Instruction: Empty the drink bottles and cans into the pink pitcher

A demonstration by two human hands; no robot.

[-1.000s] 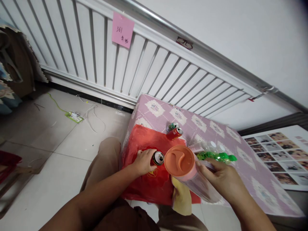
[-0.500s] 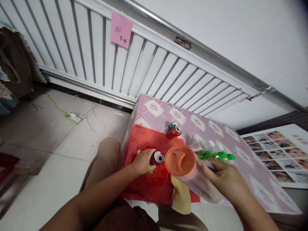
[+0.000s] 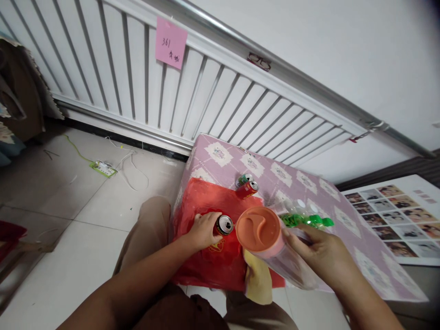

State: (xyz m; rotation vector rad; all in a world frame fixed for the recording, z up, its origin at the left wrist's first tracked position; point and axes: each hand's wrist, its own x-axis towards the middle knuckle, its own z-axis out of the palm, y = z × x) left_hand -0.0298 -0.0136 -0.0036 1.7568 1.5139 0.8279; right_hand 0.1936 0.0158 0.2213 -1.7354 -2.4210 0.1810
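Note:
My left hand (image 3: pixel 203 230) is wrapped round a dark can (image 3: pixel 225 225) with an opened silver top, above the red plastic sheet (image 3: pixel 199 192). In my right hand (image 3: pixel 314 250) is the handle of a clear pitcher (image 3: pixel 295 266) with an orange lid (image 3: pixel 258 229). The pitcher leans, its lid close to the can's rim. A yellow cloth (image 3: pixel 259 279) hangs at the near table edge, partly below the pitcher. Beyond the sheet's far edge, a red can (image 3: pixel 247 189) and a green can (image 3: pixel 243 178) are close together.
Clear bottles (image 3: pixel 299 206) and green items (image 3: pixel 309 221) are on the patterned tablecloth (image 3: pixel 280 174) behind my right hand. A white radiator (image 3: pixel 192 91) runs along the wall. At the right is a photo board (image 3: pixel 405 220); a power strip (image 3: pixel 103 168) lies on the floor.
Both hands keep their holds on the can and the pitcher, with hardly any movement between them. The whole view has shifted slightly.

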